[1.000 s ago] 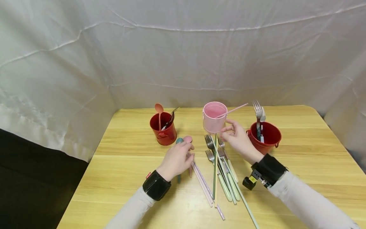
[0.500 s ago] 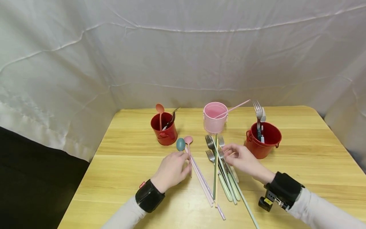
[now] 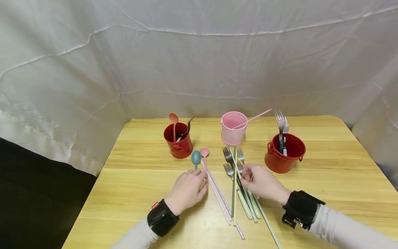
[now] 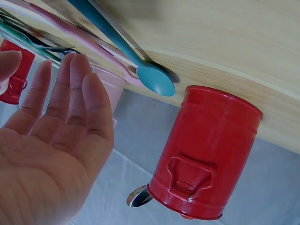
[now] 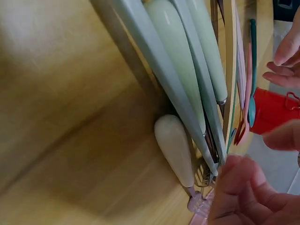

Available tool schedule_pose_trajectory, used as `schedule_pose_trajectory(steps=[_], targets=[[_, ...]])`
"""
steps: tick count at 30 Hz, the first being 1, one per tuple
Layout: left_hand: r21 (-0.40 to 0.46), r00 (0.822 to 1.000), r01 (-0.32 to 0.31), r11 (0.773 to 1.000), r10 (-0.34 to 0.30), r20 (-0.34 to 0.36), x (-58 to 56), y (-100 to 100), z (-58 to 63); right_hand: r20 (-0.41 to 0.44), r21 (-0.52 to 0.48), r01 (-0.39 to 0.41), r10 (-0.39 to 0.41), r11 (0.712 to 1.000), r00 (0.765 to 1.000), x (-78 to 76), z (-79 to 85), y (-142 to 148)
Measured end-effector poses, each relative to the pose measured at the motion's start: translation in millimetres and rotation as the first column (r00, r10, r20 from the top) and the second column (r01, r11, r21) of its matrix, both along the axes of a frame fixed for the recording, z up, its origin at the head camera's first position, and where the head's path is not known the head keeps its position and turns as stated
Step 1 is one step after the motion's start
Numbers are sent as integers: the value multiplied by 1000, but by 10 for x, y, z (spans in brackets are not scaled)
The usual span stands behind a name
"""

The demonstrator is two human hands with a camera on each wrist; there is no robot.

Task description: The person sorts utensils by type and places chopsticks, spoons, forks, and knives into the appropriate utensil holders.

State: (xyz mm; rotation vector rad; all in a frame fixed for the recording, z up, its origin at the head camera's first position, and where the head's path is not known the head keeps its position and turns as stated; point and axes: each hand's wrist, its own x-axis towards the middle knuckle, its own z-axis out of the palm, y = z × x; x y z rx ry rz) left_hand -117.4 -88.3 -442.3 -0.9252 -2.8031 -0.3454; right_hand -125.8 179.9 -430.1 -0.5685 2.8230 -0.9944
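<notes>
In the head view my left hand [image 3: 188, 190] hovers over the handles of a teal spoon [image 3: 196, 157] and a pink spoon [image 3: 205, 152]. The left wrist view shows its palm and extended fingers [image 4: 58, 108] holding nothing. My right hand [image 3: 264, 183] is over a pile of forks [image 3: 228, 155] and chopsticks [image 3: 234, 204]. Its fingers are loosely bent, and the right wrist view shows a gap between thumb and fingers, close to a pale green chopstick [image 5: 164, 70]. Whether these fingers touch the pile is unclear. Lilac chopsticks [image 3: 222, 204] lie between the hands.
A red bucket [image 3: 183, 147] at the left back holds an orange spoon [image 3: 173, 119] and other cutlery. The pink bucket [image 3: 232, 136] in the middle contains a pink chopstick [image 3: 256, 116]. Forks stand in another red bucket [image 3: 280, 162] on the right.
My right hand has moved from beside the pink bucket toward me, down to the fork pile. My left hand has drawn back slightly, uncovering the heads of the teal and pink spoons.
</notes>
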Motion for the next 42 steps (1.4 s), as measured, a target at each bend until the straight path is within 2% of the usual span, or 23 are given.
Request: schedule_pose_trajectory(steps=[8, 16, 21, 25, 29, 35, 42], targets=[[5, 1000, 5, 1000, -5, 11, 5, 8, -24, 26, 192, 23, -28, 981, 999, -42, -54, -116], [12, 1000, 6, 1000, -6, 8, 15, 11, -32, 70, 275, 39, -60, 961, 996, -64, -140, -156], [13, 1000, 16, 1000, -17, 13, 13, 30, -59, 98, 284, 34, -65, 958, 993, -73, -179, -167], [11, 1000, 17, 1000, -18, 23, 11, 46, -72, 146, 246, 46, -84, 968, 986, -73, -163, -163], [9, 999, 15, 1000, -15, 32, 15, 56, -65, 200, 147, 58, -87, 987, 976, -63, -103, -134], [11, 998, 13, 1000, -14, 54, 24, 76, -57, 185, 8, -17, 16, 1000, 983, -78, -29, -35], [13, 998, 15, 1000, -16, 60, 29, 99, -47, 247, -144, -60, 95, 988, 964, -101, -5, 74]])
